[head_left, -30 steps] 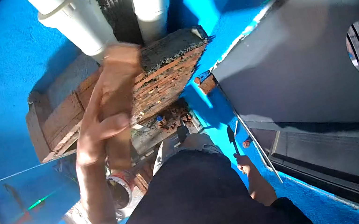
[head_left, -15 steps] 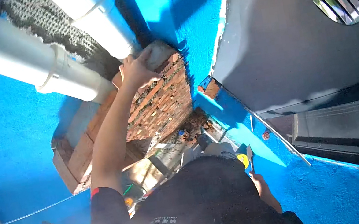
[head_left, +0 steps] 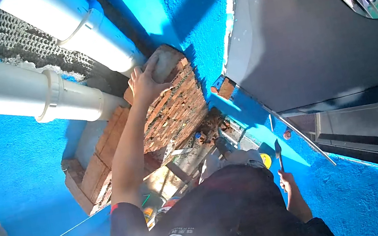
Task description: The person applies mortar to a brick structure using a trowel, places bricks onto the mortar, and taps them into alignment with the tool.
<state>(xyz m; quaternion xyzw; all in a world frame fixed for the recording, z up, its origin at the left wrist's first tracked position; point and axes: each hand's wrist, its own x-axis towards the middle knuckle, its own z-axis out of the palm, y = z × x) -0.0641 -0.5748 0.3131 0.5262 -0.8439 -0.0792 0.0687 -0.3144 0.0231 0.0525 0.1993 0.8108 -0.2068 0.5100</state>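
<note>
My left hand (head_left: 144,86) reaches up and lies with spread fingers on the top edge of a red brick wall (head_left: 177,101), below a white pipe. Beside its fingers, an orange-red brick (head_left: 128,96) shows in part. A patch of grey mortar (head_left: 165,63) covers the wall's top corner next to the index finger. Low on the right, my right hand (head_left: 287,182) is closed round the handle of a trowel (head_left: 278,150), its blade pointing up. What lies under my left palm is hidden.
Two thick white pipes (head_left: 27,90) run down into the brickwork against a blue wall (head_left: 17,166). A dark grey panel (head_left: 315,37) stands at the right, with a metal strip (head_left: 297,136) along its lower edge. Below are mortar scraps (head_left: 208,127) and a yellow round object (head_left: 266,160).
The view has shifted slightly. My right hand has lifted the trowel a little, and more of hand and handle shows. My left hand remains on the wall top.
</note>
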